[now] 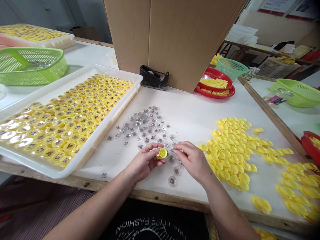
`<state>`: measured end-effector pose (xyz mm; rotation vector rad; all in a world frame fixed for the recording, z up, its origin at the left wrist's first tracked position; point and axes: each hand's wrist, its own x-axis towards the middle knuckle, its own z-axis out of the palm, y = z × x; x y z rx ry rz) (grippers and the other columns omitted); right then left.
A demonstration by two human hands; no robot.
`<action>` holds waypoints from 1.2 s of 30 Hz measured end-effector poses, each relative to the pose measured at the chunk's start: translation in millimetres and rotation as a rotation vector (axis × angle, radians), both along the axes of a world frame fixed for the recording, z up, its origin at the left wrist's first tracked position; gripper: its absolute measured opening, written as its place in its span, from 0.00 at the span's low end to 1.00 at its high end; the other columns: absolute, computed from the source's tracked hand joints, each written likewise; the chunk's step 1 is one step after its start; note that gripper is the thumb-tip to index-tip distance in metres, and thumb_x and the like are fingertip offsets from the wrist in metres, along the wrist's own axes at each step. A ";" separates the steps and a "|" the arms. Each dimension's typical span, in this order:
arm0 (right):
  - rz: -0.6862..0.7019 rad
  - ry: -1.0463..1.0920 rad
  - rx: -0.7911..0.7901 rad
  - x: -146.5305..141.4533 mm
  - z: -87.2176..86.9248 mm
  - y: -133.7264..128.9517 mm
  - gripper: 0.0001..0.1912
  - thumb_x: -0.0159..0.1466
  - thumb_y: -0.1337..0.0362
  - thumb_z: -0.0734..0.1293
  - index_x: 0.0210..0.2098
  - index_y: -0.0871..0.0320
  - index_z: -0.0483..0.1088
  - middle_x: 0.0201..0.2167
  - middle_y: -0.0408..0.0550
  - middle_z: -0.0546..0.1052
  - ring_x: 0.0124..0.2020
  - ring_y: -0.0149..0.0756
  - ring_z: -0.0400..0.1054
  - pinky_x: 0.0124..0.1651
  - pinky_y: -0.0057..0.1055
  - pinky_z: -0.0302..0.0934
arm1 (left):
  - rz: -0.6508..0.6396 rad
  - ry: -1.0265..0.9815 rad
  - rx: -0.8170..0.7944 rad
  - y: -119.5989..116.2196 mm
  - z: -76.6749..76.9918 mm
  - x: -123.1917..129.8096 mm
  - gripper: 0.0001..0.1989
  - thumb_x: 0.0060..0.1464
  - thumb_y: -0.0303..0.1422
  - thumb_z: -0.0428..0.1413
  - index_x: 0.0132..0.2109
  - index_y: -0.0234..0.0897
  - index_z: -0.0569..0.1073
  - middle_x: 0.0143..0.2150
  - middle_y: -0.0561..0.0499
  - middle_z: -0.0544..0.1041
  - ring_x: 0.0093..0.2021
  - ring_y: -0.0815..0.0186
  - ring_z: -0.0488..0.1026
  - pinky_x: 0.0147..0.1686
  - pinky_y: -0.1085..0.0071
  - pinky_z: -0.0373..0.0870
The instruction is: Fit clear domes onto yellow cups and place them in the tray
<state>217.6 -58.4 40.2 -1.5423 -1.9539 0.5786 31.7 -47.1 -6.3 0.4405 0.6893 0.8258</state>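
Observation:
My left hand [148, 160] pinches a small round yellow plastic cup [163, 153], its hollow side tilted up toward me. Just to the right, my right hand [191, 156] has its thumb and index finger pressed together. Something small and pale may sit at those fingertips, but I cannot make it out. Beneath and beyond both hands lie many clear discs [172, 181] with dark printed figures, scattered on the white tabletop. A spread pile of yellow plastic cups [228, 156] lies to the right of my right hand.
At left stands a white tray [100, 133] of yellow cups with printed faces. A green basket [32, 78] is behind it. A cardboard box [172, 43] rises at the back, with a black tape dispenser [154, 77] before it. Red plates [228, 93] of yellow pieces stand back right.

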 end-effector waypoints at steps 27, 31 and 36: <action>0.325 -0.070 0.078 -14.4 19.6 -10.9 0.14 0.60 0.71 0.63 0.46 0.56 0.69 0.37 0.48 0.73 0.36 0.33 0.68 0.37 0.31 0.66 | -0.115 -0.112 0.083 -3.3 -1.6 -2.9 0.14 0.52 0.33 0.61 0.44 0.29 0.75 0.36 0.42 0.78 0.31 0.68 0.76 0.30 0.80 0.72; 0.325 -0.070 0.101 -12.8 21.4 -13.2 0.14 0.61 0.71 0.64 0.46 0.57 0.69 0.36 0.47 0.73 0.36 0.33 0.68 0.37 0.29 0.65 | -0.108 -0.101 0.087 -4.3 -0.5 -2.6 0.15 0.48 0.33 0.64 0.43 0.31 0.76 0.33 0.46 0.77 0.28 0.69 0.76 0.28 0.80 0.72; 0.331 -0.128 0.134 -12.9 19.2 -16.7 0.12 0.61 0.71 0.66 0.45 0.59 0.70 0.35 0.48 0.73 0.35 0.32 0.68 0.35 0.29 0.65 | -0.136 -0.076 0.096 -4.9 0.1 -1.6 0.18 0.44 0.37 0.66 0.40 0.30 0.77 0.29 0.48 0.76 0.24 0.71 0.74 0.23 0.82 0.68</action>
